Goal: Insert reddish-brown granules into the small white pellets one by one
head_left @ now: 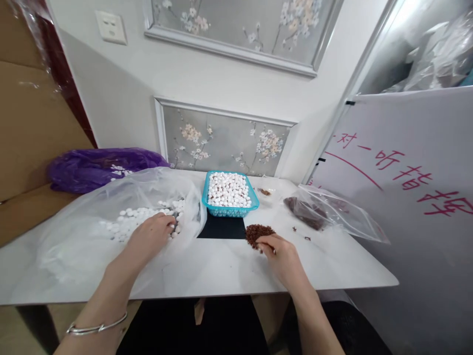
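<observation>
My left hand point(153, 234) reaches into a clear plastic bag point(84, 246) lying spread on the table, with many small white balls point(136, 217) inside. Its fingers are curled, and a white ball shows at the fingertips. On the right, my right hand point(281, 254) touches the near edge of a pile of small reddish-brown pieces point(258, 231). Thumb and forefinger are pinched together there; what lies between them is too small to make out. Between and beyond the hands stands a blue plastic basket point(231, 213) heaped with white balls, some reddish-brown showing among them.
A black flat mat point(221, 228) lies under the basket's front. Right of it is a zip bag of brown material point(308, 212), with loose bits point(294, 229) nearby. A purple bag point(99, 165) sits at back left by cardboard point(33, 123). A whiteboard point(391, 197) stands at right.
</observation>
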The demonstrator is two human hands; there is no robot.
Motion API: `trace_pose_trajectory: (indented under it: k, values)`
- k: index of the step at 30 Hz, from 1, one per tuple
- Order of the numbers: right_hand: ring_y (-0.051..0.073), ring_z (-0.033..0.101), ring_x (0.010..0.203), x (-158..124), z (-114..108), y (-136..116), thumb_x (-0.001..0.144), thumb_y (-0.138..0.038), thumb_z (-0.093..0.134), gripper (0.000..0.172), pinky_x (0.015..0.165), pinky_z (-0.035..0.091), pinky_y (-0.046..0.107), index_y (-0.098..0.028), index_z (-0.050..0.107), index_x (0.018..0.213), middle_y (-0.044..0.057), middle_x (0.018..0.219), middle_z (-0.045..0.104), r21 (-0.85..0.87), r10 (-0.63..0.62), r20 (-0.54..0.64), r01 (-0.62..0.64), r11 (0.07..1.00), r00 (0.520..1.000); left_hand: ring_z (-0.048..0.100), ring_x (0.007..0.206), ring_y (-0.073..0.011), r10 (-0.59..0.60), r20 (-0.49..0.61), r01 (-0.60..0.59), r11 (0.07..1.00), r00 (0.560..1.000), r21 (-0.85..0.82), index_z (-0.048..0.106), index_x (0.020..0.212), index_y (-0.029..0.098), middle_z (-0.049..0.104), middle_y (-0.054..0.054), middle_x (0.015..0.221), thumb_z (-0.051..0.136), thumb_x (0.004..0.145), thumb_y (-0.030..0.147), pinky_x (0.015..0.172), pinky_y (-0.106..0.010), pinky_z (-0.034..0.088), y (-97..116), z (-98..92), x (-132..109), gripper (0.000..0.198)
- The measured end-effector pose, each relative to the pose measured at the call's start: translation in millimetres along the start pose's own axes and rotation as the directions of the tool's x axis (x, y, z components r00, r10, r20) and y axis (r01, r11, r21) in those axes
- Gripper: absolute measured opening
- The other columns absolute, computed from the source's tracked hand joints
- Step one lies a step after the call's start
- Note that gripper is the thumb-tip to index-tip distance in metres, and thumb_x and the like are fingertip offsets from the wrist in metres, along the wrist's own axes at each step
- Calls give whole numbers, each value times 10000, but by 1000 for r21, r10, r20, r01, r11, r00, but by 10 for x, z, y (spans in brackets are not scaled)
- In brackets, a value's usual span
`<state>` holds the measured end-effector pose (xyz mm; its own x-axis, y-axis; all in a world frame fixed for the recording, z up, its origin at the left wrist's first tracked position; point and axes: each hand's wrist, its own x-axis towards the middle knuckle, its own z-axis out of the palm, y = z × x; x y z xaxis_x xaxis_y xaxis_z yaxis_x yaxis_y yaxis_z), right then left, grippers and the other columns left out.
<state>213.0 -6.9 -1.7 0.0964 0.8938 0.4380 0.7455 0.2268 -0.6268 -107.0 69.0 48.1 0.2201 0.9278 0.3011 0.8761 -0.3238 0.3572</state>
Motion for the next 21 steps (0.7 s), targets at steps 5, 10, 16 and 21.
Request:
trace_pose_trajectory:
  k: [5, 10, 16, 21]
  values:
    - [177, 570, 670, -49, 214, 28, 771, -163, 531, 189, 535, 379, 261, -249, 697, 747, 30, 795, 632, -93, 4, -22, -6, 996, 1000, 620, 797, -237, -39, -249, -16, 977, 968, -213, 618, 911, 212, 675, -69, 921, 538, 781, 284, 725, -307, 423, 261, -145, -118, 168]
    - [162, 533, 675, -50, 286, -3, 785, -167, 535, 171, 492, 305, 233, -234, 654, 682, 28, 776, 599, -84, 12, -69, -18, 996, 998, 633, 770, -201, -99, -110, -2, 735, 989, -678, 632, 890, 225, 693, -37, 834, 643, 741, 322, 682, -254, 454, 703, -15, -342, 177]
    - [171, 557, 709, -47, 208, 45, 841, -211, 464, 156, 657, 428, 294, -203, 614, 802, 47, 854, 606, 74, 42, -138, -32, 997, 990, 616, 778, -141, -22, 340, 340, 108, 940, -934, 663, 867, 187, 658, -38, 861, 682, 733, 266, 790, -248, 483, 1003, 459, -518, 156]
    - [161, 639, 670, -36, 242, 145, 853, -227, 450, 169, 638, 512, 282, -164, 589, 926, 57, 813, 673, 280, 107, -87, -79, 957, 990, 597, 821, -110, -5, 504, 495, -179, 864, -850, 691, 871, 151, 643, -60, 953, 688, 742, 218, 846, -222, 474, 994, 665, -548, 145]
